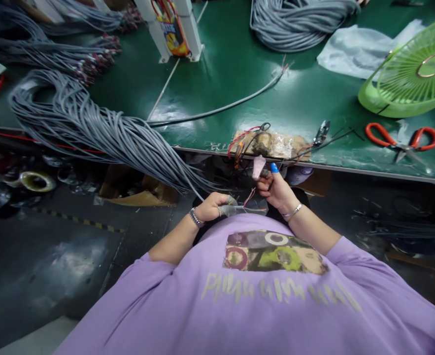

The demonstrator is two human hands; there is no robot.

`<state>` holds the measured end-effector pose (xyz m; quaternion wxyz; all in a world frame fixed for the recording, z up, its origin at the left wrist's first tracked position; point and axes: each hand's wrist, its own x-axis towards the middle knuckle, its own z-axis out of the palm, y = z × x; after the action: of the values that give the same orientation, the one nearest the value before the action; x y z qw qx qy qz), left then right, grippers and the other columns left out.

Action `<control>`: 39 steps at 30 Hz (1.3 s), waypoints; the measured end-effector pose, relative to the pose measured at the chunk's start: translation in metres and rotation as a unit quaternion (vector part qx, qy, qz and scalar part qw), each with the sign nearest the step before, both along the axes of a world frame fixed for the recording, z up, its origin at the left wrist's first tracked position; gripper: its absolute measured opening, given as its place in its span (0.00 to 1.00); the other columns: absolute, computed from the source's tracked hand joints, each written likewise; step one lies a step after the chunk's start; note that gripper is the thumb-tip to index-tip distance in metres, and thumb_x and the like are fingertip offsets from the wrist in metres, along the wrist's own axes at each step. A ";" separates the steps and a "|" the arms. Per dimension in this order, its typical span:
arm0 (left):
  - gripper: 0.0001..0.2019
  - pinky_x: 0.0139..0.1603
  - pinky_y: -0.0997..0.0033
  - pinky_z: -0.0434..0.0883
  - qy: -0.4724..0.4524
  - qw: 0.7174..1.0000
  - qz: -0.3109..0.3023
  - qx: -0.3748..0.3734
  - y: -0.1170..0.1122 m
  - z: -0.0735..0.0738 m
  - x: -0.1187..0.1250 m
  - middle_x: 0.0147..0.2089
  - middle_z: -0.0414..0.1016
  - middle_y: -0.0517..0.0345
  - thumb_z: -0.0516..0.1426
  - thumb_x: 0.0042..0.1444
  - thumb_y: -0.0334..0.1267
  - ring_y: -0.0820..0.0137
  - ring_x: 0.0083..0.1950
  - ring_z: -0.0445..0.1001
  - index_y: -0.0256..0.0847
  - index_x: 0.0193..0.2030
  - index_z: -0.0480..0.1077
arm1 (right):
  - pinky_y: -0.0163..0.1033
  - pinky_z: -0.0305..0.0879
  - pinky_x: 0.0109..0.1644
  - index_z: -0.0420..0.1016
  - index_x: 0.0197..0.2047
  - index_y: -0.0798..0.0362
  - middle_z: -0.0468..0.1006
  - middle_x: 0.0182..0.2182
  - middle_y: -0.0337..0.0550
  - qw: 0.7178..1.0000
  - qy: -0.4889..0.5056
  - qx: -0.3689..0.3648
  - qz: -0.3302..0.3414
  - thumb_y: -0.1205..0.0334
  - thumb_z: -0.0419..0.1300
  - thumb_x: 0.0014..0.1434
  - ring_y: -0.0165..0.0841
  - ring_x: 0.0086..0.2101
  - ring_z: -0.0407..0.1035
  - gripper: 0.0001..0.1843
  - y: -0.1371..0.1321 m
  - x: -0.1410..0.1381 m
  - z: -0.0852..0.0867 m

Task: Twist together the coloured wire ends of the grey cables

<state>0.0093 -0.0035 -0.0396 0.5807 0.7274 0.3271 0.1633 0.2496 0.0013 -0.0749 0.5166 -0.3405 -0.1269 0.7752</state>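
Note:
My left hand [213,206] is closed round the end of a grey cable [202,195] that runs up to a big bundle of grey cables [91,128] hanging over the bench edge. Thin coloured wires [254,207] stick out of the cable end towards my right hand [276,190]. The right hand is closed too, pinching those wires, with a blue cap [274,167] and a pale cap [258,166] on its raised fingers. Both hands are held close to my chest, just below the edge of the green bench [239,64].
On the bench edge sits a taped block [276,144] with red and black wires. Red-handled scissors [402,140] and a green fan [413,74] lie at the right. More cable coils [298,22] and a plastic bag [353,49] are behind. Tape rolls [36,181] lie lower left.

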 end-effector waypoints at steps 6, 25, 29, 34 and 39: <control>0.18 0.35 0.74 0.73 -0.016 0.998 0.053 0.004 -0.005 -0.012 -0.009 0.30 0.78 0.53 0.63 0.56 0.52 0.72 0.30 0.74 0.35 0.34 0.78 | 0.28 0.32 0.18 0.68 0.31 0.54 0.73 0.27 0.37 0.998 -0.049 0.009 0.041 0.42 0.71 0.48 0.18 0.18 0.44 0.26 -0.003 0.001 -0.007; 0.15 0.59 0.59 0.71 0.073 0.939 0.134 0.309 0.046 0.018 -0.002 0.51 0.78 0.46 0.59 0.60 0.40 0.63 0.54 0.76 0.37 0.52 0.75 | 0.28 0.35 0.18 0.66 0.27 0.53 0.64 0.19 0.32 0.970 -0.242 -0.005 0.021 0.50 0.71 0.42 0.18 0.17 0.45 0.21 -0.007 0.000 -0.023; 0.15 0.61 0.58 0.69 0.167 0.882 0.141 0.418 0.104 0.054 0.016 0.52 0.77 0.45 0.56 0.61 0.38 0.61 0.55 0.74 0.36 0.51 0.76 | 0.29 0.35 0.18 0.66 0.26 0.53 0.58 0.16 0.29 0.966 -0.252 0.023 0.053 0.46 0.70 0.42 0.19 0.16 0.45 0.22 -0.009 0.001 -0.029; 0.24 0.71 0.53 0.57 0.373 0.793 0.169 0.451 0.185 0.076 0.040 0.69 0.63 0.40 0.57 0.58 0.37 0.52 0.70 0.60 0.32 0.61 0.69 | 0.31 0.34 0.19 0.69 0.26 0.53 0.53 0.14 0.27 0.951 -0.286 0.060 0.104 0.39 0.69 0.44 0.20 0.16 0.42 0.25 -0.014 0.002 -0.027; 0.29 0.57 0.59 0.66 0.491 0.784 0.139 0.353 0.224 0.088 0.051 0.57 0.74 0.39 0.55 0.61 0.51 0.53 0.57 0.72 0.34 0.62 0.68 | 0.33 0.36 0.19 0.70 0.26 0.53 0.55 0.15 0.29 0.929 -0.342 0.095 0.110 0.37 0.67 0.45 0.22 0.17 0.44 0.26 -0.020 0.006 -0.030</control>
<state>0.0601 0.2208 0.0483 0.0154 0.8102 0.5850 -0.0329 0.2555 -0.0189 -0.1045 0.3834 -0.5179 -0.4055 0.6483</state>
